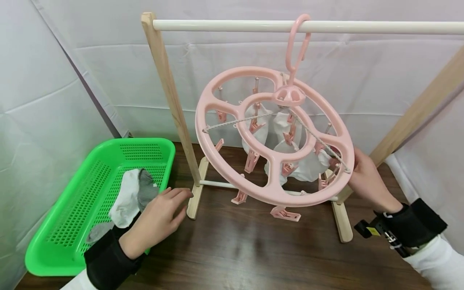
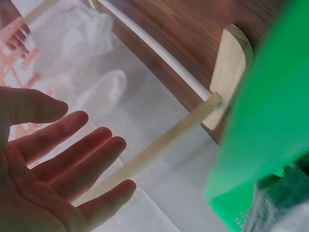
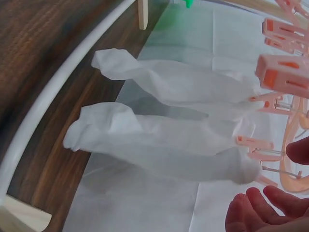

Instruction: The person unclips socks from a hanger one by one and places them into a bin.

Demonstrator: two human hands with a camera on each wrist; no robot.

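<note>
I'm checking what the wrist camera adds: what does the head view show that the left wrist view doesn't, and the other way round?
Only the head view shows the pink plastic hook over the upper round white rail, and the whole round pink plastic hanger frame.

Only the left wrist view shows the palm side of the left hand; the head view shows its back.

Both show that hand, the green plastic basket, the lower round white bar and the pale wooden foot near the basket.

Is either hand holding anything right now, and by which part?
Left hand holds nothing. Right hand is at the pink hanger rim; whether it grips cannot be told.
</note>
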